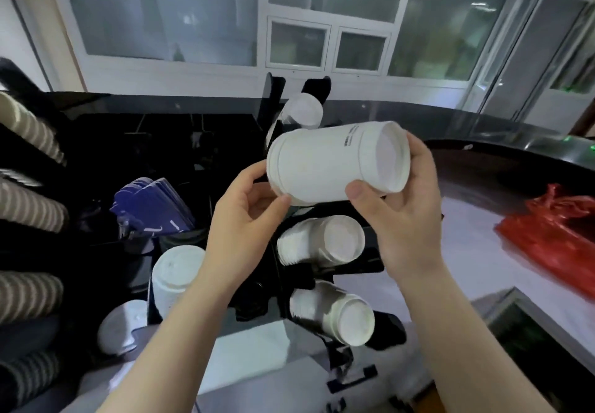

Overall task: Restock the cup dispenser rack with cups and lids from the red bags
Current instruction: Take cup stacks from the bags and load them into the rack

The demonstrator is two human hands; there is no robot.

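I hold a white paper cup stack (328, 164) sideways in front of the black dispenser rack (360, 267), its base facing right toward me. My left hand (244, 219) grips the rim end with thumb and fingers. My right hand (405, 206) grips the base end, thumb across the front. Behind and below the held cups, the rack carries three white cup stacks: an upper one (301, 113), a middle one (322, 242) and a lower one (335, 312). A red bag (553, 229) lies on the counter at the right.
Ribbed striped cup stacks (29, 209) fill holders at the far left. Blue sleeves (154, 206) stand in a holder left of centre. A white lid stack (174, 277) and a loose lid (119, 325) sit below them. A black curved counter edge (483, 142) runs behind.
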